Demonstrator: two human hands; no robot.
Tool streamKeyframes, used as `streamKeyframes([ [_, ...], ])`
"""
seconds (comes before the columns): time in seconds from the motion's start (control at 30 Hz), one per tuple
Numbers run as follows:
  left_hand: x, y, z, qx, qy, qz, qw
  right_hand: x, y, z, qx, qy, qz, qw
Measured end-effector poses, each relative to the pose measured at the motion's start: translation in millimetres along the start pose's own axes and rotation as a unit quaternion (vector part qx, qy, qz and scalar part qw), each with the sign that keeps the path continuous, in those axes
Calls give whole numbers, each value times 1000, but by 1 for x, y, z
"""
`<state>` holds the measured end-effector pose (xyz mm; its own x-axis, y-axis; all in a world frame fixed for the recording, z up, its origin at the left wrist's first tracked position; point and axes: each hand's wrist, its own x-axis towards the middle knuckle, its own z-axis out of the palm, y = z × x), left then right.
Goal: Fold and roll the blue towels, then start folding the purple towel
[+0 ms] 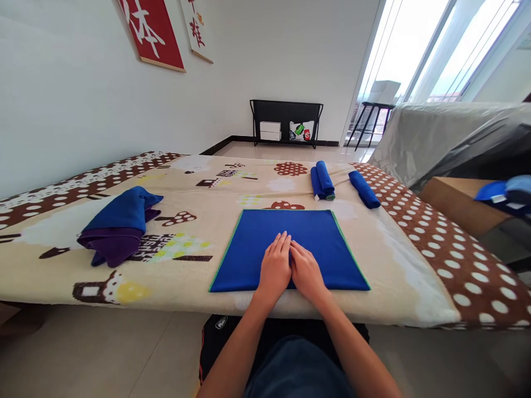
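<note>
A blue cloth (244, 254) with green stitched edges lies spread flat in front of me, close to the near edge of the bed-like surface. On its middle rests my left hand (275, 266), palm down with fingers stretched out. My right hand (307, 269) lies right beside it, also flat with straight fingers, and the two hands touch or nearly touch at the fingertips. Neither hand grips anything that I can see. Beyond the cloth, to the right, are two blue rolled cloths (322, 181) side by side and another blue rolled cloth (364, 189) apart from them.
A loose heap of blue and purple cloths (120, 224) sits on the left of the patterned blanket (186, 190). At right stands a cardboard box (460, 202) with blue items near it. A black rack (286, 110) is against the far wall; a plastic-covered object (440, 130) is beyond the blanket.
</note>
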<state>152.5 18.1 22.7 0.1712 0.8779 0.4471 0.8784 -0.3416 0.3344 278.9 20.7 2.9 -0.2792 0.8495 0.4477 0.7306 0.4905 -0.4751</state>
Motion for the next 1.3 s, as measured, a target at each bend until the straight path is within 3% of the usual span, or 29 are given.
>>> streamKeyframes([
  [0.1, -3, 0, 19, 48, -47, -19, 998, -2, -1, 18, -33, -22, 15, 999],
  [0.2, -18, -13, 19, 72, -64, 1, 995, -12, 11, 15, -67, -26, 15, 997],
  [0.3, -33, -30, 7, 92, -52, 3, 994, -29, 31, -2, -92, 1, 36, 995],
  [0.47, -70, -70, -19, 138, 7, -63, 988, -71, 85, -37, -105, 55, 82, 990],
  [0.63, -95, -91, -38, 140, 17, -78, 987, -89, 115, -55, -55, 22, 69, 996],
  [0.73, -84, -76, -40, 143, 9, -75, 987, -75, 98, -51, -31, 21, 65, 997],
  [0.9, -48, -28, -21, 71, -71, 85, 991, -42, 27, -21, 7, -22, -32, 999],
  [1.0, -40, -12, -5, 56, -81, 89, 991, -35, 1, -4, -35, -26, -49, 998],
  [1.13, -47, -11, 3, 75, -80, 77, 991, -42, 1, 3, -99, -28, -45, 994],
  [1.3, -51, -14, 1, 75, -78, 82, 991, -49, 8, 0, -105, -23, -44, 993],
])
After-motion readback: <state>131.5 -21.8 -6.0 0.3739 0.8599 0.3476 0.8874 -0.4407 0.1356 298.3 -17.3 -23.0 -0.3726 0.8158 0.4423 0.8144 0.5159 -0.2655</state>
